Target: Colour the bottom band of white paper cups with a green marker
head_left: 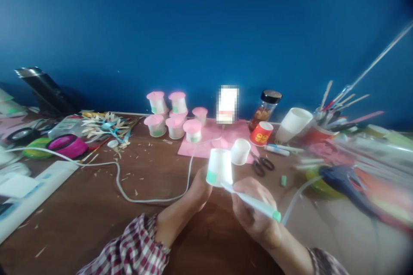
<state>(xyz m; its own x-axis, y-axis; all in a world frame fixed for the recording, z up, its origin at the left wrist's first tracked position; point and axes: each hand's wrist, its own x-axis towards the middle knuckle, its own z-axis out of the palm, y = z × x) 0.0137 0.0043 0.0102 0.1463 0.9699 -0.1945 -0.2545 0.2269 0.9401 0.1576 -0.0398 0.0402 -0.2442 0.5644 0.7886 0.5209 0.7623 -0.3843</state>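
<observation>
My left hand (200,187) grips a white paper cup (221,164) from its left side and holds it above the table. A green patch (211,178) shows low on the cup's wall. In my right hand (253,206) is a white marker pen (258,205) with a green end, its tip against or very near the lower part of the cup. Behind the held cup, a plain white paper cup (240,152) stands on a sheet of pink paper (206,144). Black scissors (263,165) lie to its right. A small green cap (283,180) rests on the table.
Several white cups with pink paper tops (176,126) stand at the back. A red cup (261,133), a tea bottle (266,107) and a larger white cup (294,123) are at the right. A white cable (142,201) crosses the left table; a blurred glue gun (351,193) lies right.
</observation>
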